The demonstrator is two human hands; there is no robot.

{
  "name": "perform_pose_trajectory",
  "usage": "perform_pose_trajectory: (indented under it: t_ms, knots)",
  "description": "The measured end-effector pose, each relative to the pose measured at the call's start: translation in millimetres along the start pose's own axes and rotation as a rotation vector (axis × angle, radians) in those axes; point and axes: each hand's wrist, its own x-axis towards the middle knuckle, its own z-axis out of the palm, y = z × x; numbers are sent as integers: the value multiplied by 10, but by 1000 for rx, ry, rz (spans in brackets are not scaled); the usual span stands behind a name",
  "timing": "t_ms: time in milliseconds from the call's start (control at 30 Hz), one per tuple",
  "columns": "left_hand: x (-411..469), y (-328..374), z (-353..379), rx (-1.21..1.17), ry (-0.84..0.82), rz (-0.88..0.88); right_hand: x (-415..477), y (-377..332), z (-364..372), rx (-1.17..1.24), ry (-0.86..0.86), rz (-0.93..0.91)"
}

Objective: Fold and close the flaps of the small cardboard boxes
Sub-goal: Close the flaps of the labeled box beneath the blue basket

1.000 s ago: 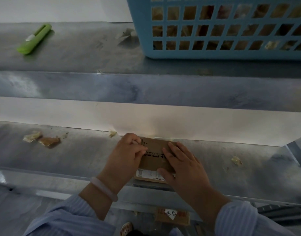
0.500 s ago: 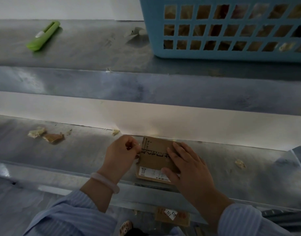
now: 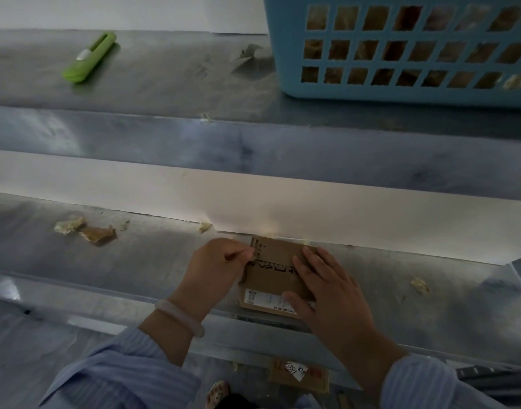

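Cardboard, brown and printed, is what both hands are busy with: a small cardboard box lies flat on the lower metal desk, close to its near edge, with a white label facing the person. Its long axis runs away from the person, tipped slightly to the right at the far end.

On the box's left edge, the left hand has its fingers curled into a narrow pinch on what looks like a side flap near the far-left corner; how firmly it grips cannot be told. From the other side, the right hand lies spread and flat on the top face, with the thumb by the label, pressing the box down rather than grasping it.

So the flap lies directly at the left hand's fingertips, to its right, and that hand is clearly the nearer one for tucking it. My judgement is that the fold turns inward toward the box's middle, against the right palm's hold.

Further off, a green utility knife and a blue basket rest on the upper shelf.
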Motion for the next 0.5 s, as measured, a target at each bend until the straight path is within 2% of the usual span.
perform_pose_trajectory:
  t_ms: [100, 200, 400, 433, 500]
  knots:
    - [10, 4, 31, -131, -45, -232, 2, 25, 13, 41, -5, 9]
    - [12, -18, 43, -95, -37, -274, -3, 26, 11, 58, -4, 5]
    - [8, -27, 102, -427, 52, -452, -5, 51, -12, 120, -83, 9]
    - [-7, -28, 115, -357, 74, -418, -1, 45, -17, 120, -93, 11]
    - [-43, -61, 136, -24, 116, -233, 3, 22, -16, 131, -85, 14]
